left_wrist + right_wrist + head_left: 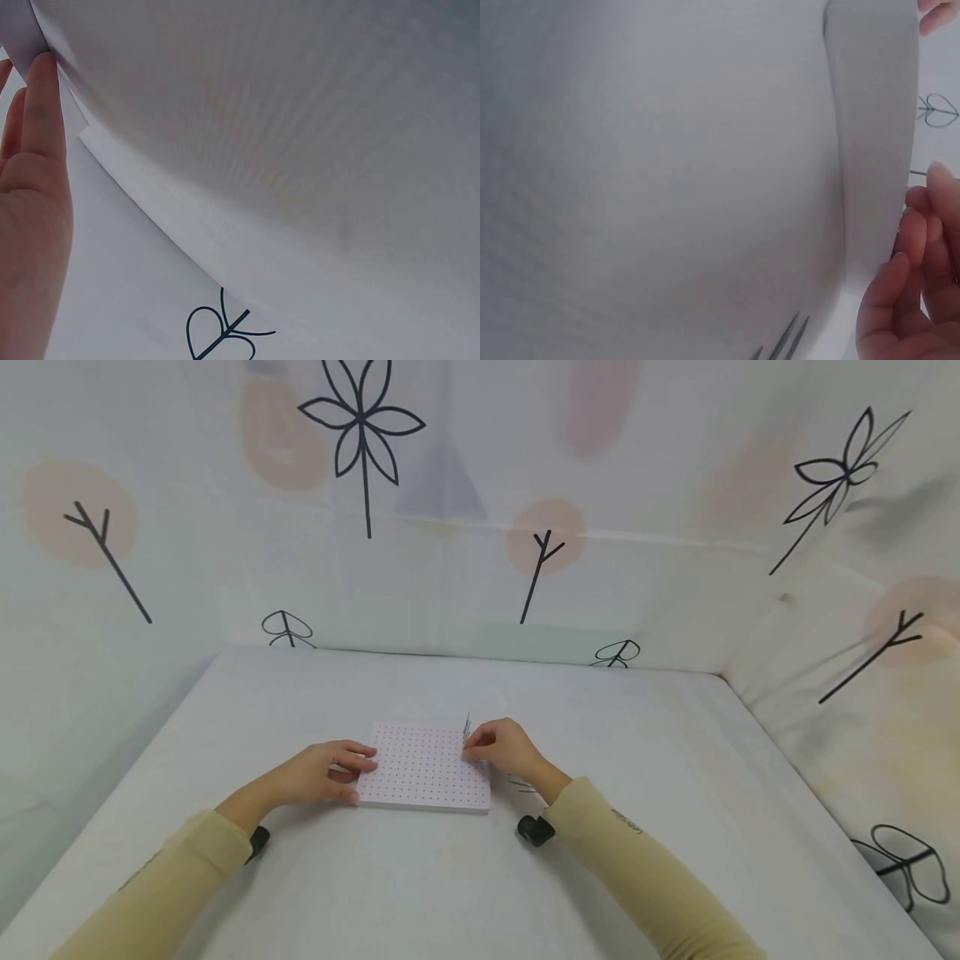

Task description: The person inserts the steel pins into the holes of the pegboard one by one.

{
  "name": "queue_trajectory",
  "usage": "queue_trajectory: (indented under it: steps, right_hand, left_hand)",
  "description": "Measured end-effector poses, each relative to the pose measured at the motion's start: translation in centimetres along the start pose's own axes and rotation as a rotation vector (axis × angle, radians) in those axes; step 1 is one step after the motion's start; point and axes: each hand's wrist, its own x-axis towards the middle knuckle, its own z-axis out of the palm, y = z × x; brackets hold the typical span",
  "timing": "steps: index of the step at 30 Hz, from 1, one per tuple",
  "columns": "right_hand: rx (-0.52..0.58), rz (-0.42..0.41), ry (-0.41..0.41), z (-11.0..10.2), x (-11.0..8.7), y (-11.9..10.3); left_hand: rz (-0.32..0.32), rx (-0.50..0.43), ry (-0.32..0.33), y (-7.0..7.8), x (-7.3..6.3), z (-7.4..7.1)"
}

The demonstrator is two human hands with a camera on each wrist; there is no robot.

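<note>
A white square board [423, 768] with a grid of small holes lies flat on the table. Thin dark sticks [467, 727] stand up at its far right corner. My right hand [506, 750] is over the board's right edge, thumb and fingertips together, pinching a thin stick; in the right wrist view a short length of the stick [918, 173] shows beside a fingertip. Most of it is hidden by the fingers. At the left edge rests my left hand [322, 771], its fingers extended and touching the board's side [21, 34].
Several thin dark sticks [522, 784] lie loose on the table under the right wrist, seen also as dark tips [784, 337] in the right wrist view. A white cloth covers the table [420, 885]. Patterned fabric [450, 577] hangs behind and at both sides.
</note>
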Motion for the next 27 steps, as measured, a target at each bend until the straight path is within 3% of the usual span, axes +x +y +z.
queue_trajectory:
  steps: [10,27]
  right_hand:
    - [0.017,-0.022,-0.026,-1.0,-0.6,0.8]
    - [0.015,-0.042,0.014,-3.3,-2.6,3.5]
  left_hand:
    - [-0.01,0.014,0.007,0.1,0.0,0.0]
    - [-0.013,0.007,0.007,0.1,0.0,0.0]
